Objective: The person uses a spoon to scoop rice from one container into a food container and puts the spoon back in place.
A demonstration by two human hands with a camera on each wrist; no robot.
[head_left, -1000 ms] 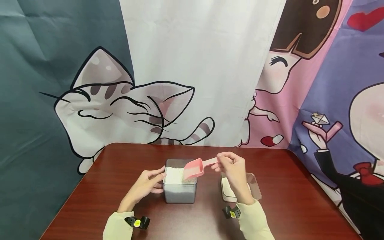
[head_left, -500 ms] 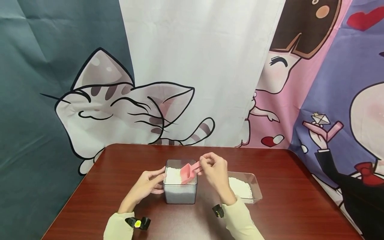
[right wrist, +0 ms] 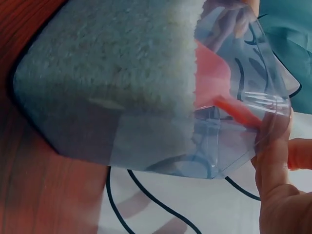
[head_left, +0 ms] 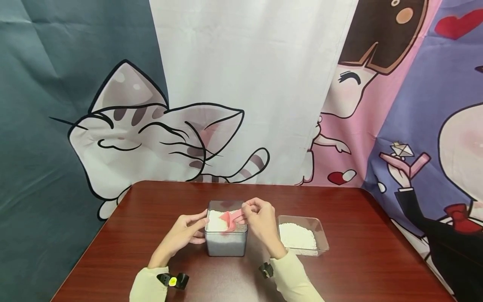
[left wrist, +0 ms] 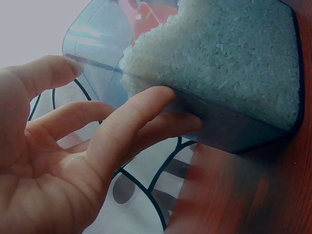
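Right hand [head_left: 262, 218]: thumb and fingertips pinch the handle of a smooth pink scoop [head_left: 232, 221], its blade partly hidden by the white, grainy rice [head_left: 216, 221] inside a square container [head_left: 226, 246] of smoky clear plastic. Left hand [head_left: 185, 230]: fingers apart, tips resting against the container's wall. From where I stand, a shallow clear tray [head_left: 322, 239] holds more rice beside the right hand. The table [head_left: 358, 264] is glossy red-brown; a creased, cartoon-printed cloth [head_left: 245, 63] hangs behind.

Rice [left wrist: 234, 63] and the right fingers [right wrist: 273, 168] hide parts of the pink scoop [right wrist: 212, 73].
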